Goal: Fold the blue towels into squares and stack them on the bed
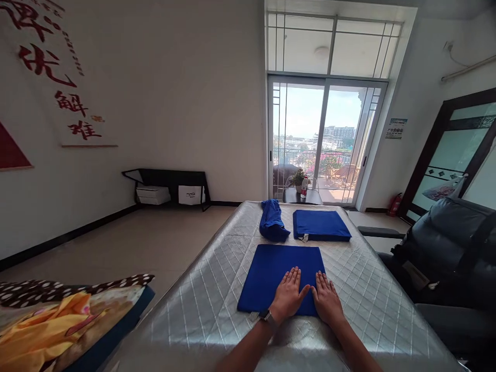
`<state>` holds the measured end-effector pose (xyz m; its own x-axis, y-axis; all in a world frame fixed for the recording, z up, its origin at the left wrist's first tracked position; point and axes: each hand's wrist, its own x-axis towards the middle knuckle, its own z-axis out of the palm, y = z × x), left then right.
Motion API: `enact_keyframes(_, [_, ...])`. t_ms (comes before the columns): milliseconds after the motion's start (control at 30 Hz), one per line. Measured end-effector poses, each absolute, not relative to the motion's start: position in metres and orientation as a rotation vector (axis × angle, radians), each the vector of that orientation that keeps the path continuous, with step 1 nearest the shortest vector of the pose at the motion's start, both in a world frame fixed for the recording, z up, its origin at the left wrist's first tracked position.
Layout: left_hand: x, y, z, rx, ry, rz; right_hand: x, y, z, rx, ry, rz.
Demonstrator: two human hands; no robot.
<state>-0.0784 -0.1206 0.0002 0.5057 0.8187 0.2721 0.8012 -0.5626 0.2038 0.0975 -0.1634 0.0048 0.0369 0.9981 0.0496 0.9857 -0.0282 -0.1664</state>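
Note:
A folded blue cloth (267, 274) lies flat on the table right before me, with a small white tag at its near left edge. My left hand (289, 294) rests palm down on its right half, fingers stretched out, a dark watch (266, 315) on the wrist. At the cloth's right edge lies my right hand (326, 297), flat with fingers extended, partly over the quilted cover. The two thumbs almost meet. Farther back are a neat stack of folded blue cloth (321, 225) with a white tag and, left of it, a crumpled blue cloth bundle (273, 221).
A silvery quilted cover (201, 294) drapes the table. Dark chairs (457, 248) with a bag stand at the right. Patterned bedding (70, 330) lies at the lower left. Behind the table, a small stand (310, 196) bears a potted plant (298, 178) and bottle (304, 187).

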Motion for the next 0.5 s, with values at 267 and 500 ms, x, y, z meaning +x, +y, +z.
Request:
enact_keyframes(267, [-0.069, -0.128, 0.001, 2.630, 1.427, 0.462, 0.098, -0.165, 0.006, -2.156, -2.088, 0.115])
enact_keyframes(500, [-0.195, -0.127, -0.009, 2.461, 1.861, 0.333, 0.098, -0.163, 0.003, -2.140, -2.074, 0.111])
